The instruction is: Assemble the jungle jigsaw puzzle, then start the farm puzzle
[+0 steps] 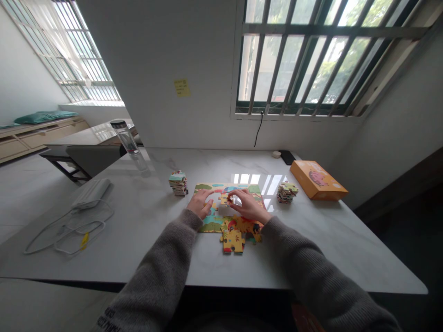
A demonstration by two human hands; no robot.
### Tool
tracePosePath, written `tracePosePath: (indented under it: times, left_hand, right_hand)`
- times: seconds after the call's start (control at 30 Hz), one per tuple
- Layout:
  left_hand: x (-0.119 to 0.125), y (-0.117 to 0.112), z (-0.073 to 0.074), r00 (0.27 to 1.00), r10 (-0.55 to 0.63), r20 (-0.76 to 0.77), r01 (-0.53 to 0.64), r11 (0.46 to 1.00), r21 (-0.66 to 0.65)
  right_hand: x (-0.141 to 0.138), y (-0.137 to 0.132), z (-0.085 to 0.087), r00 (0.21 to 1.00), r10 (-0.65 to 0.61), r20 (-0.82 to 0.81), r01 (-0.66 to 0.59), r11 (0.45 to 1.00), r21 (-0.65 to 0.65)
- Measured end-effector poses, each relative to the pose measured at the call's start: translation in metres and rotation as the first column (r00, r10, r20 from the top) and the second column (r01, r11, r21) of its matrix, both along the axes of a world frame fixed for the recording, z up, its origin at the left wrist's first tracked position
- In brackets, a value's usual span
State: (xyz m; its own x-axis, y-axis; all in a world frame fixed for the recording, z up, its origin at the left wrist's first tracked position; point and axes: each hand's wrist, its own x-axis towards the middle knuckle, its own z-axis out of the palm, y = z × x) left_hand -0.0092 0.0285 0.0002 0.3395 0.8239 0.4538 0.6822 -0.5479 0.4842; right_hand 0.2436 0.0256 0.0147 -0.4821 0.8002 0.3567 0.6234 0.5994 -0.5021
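A partly joined jigsaw puzzle (211,227) lies on the white table in front of me, with a gap in its middle. My right hand (247,204) pinches a yellow puzzle piece (224,199) between thumb and fingers over that gap. At the puzzle's left side rests my left hand (200,204), its thumb and fingers apart and nothing gripped in them. Nearest to me, a small pile of yellow puzzle pieces (232,242) overlaps the lower edge. My hands cover part of the puzzle's left and right sides.
Stacks of puzzle pieces stand left (178,183) and right (287,192) of the puzzle. An orange box (318,180) and a black phone (287,157) lie at the right. At the left are a white power strip (92,192) with its cable and a clear bottle (125,137).
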Motion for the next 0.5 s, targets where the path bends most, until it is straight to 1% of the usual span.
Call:
tracePosePath:
  times: [0.07,0.17,0.27,0.33,0.43,0.5]
  left_hand:
    - [-0.001,0.002,-0.004,0.999,0.004,-0.036,-0.004,1.000,0.009]
    - [0.001,0.003,-0.007,0.999,0.027,-0.022,-0.027,1.000,0.007]
    - [0.004,0.007,-0.005,0.998,0.061,-0.005,-0.061,0.998,-0.004]
    - [0.006,0.014,-0.002,0.997,0.066,-0.037,-0.066,0.998,-0.010]
    - [0.009,0.028,0.004,0.992,0.035,-0.119,-0.036,0.999,-0.010]
    - [0.011,0.037,0.005,0.986,-0.012,-0.166,0.011,1.000,-0.006]
  right_hand:
    - [-0.007,0.008,0.000,0.999,-0.032,0.037,0.032,0.999,-0.004]
    - [-0.015,0.016,-0.002,0.993,-0.090,0.077,0.092,0.996,-0.024]
    - [-0.018,0.021,-0.007,0.990,-0.109,0.089,0.113,0.993,-0.039]
    - [-0.018,0.023,-0.010,0.990,-0.104,0.098,0.108,0.993,-0.037]
    - [-0.017,0.024,-0.014,0.989,-0.098,0.112,0.100,0.995,-0.018]
    - [-0.017,0.024,-0.015,0.988,-0.100,0.119,0.101,0.995,-0.004]
